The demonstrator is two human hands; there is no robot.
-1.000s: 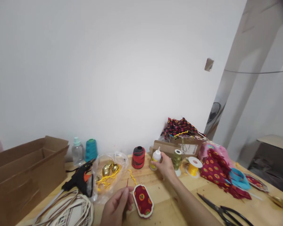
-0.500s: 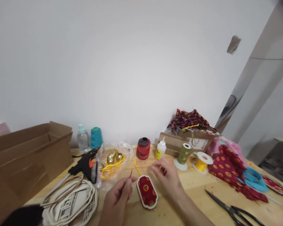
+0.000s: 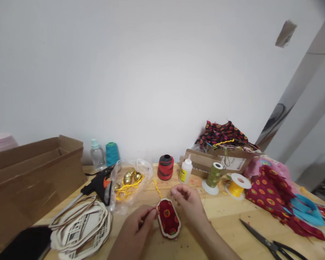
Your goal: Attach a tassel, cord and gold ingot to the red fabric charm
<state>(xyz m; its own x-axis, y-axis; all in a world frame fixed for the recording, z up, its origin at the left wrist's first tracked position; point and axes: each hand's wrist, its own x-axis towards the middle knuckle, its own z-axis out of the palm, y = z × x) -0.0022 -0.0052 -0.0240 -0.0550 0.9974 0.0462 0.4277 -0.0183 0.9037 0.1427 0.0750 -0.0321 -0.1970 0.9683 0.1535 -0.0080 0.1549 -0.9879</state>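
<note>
A small plaque (image 3: 168,218) lies on the table between my hands. It has a pale scalloped wooden rim and dark red patterned fabric in the middle. A twisted yellow cord (image 3: 157,189) runs up from its top edge. At the plaque's left edge, my left hand (image 3: 139,225) pinches a thin red thread (image 3: 153,208) between thumb and forefinger. My right hand (image 3: 190,204) is just beyond the plaque's upper right corner, thumb and forefinger pressed together. Whatever those fingertips hold is too fine to make out.
A red thread cone (image 3: 165,168), a glue bottle (image 3: 185,170), a green spool (image 3: 213,177) and a yellow spool (image 3: 237,186) stand behind. Scissors (image 3: 269,243) lie right. Left are wooden frames (image 3: 103,231), a glue gun (image 3: 97,186), a bag of bells (image 3: 128,178) and a cardboard box (image 3: 35,180).
My left hand has brought the red thread right, to the plaque's edge. My right fingertips have come together beside its top. The view has shifted slightly.
</note>
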